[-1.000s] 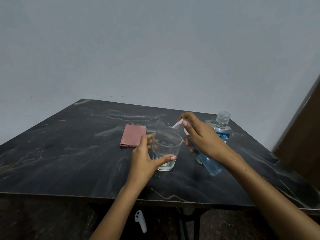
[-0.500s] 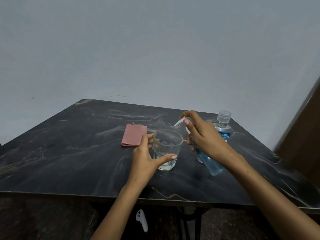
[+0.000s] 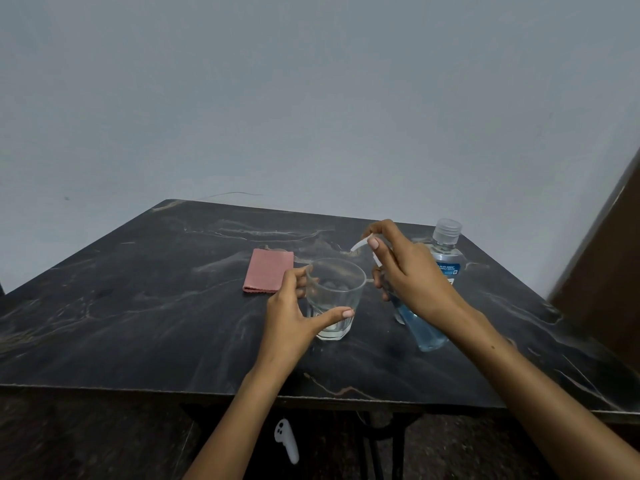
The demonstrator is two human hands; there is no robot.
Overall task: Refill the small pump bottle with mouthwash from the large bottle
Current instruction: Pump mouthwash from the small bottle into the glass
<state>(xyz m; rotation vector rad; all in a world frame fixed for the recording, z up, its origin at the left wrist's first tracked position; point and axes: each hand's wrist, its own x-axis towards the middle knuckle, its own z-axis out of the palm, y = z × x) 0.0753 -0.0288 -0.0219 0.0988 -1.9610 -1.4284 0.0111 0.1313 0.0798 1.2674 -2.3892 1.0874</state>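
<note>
On the dark marbled surface [image 3: 138, 306], right of centre, the right hand [image 3: 412, 275] holds the pump bottle [image 3: 420, 327] tilted: its base sits toward the near right, low over the surface, and its long axis leans up and away to the left, so the white nozzle [image 3: 360, 244] points left and slightly down, over the far rim of the glass [image 3: 334, 299]. Whether the base touches the surface cannot be told. The bottle is clear plastic with pale blue liquid in its lower part; the middle is hidden by the hand. The right grip is closed round the bottle's neck, with one finger lying on top of the pump head and the thumb beside the nozzle.

Just left of it the glass stands upright, a clear faceted tumbler with a thick base; whether it holds any liquid cannot be told. The left hand [image 3: 294, 320] wraps it from the near left side, thumb across the front wall low down, fingers curled at the far side near the rim, a half-spread grip touching the glass.

Behind the right hand, near the far right corner, the large bottle [image 3: 446, 251] stands upright, clear with a ribbed clear cap on and a blue label; its lower part is hidden. A folded pink cloth [image 3: 268, 275] lies flat to the left of the glass, apart from it.
</note>
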